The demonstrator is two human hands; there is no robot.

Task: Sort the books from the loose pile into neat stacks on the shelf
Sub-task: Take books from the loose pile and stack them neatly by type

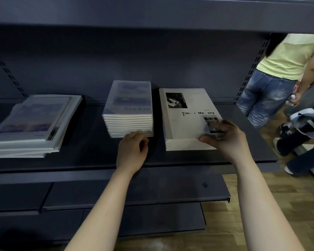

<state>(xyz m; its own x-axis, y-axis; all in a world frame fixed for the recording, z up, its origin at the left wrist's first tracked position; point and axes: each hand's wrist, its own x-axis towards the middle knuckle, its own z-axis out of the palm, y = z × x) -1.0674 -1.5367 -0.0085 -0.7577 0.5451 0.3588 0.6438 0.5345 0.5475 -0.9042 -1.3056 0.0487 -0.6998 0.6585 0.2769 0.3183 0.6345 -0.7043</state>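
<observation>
Dark metal shelf (pixel 91 147) bore our stacks, where our right grip (pixel 225 136) pinched the near corner of the white "Time & Memory" paperback (pixel 185 122) atop its pile while our left grip (pixel 132 151) sat curled and empty beside the tall pale "fine Day" stack (pixel 129 115), so we judged a one-cornered tug might skew it.

Bare forearms (pixel 101 205) to frame edge; left grip (pixel 132 151), right grip (pixel 227 140) bare.

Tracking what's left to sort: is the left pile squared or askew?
Askew. The left pile's books lie offset, corners and edges fanned out; the middle stack is flush.
</observation>
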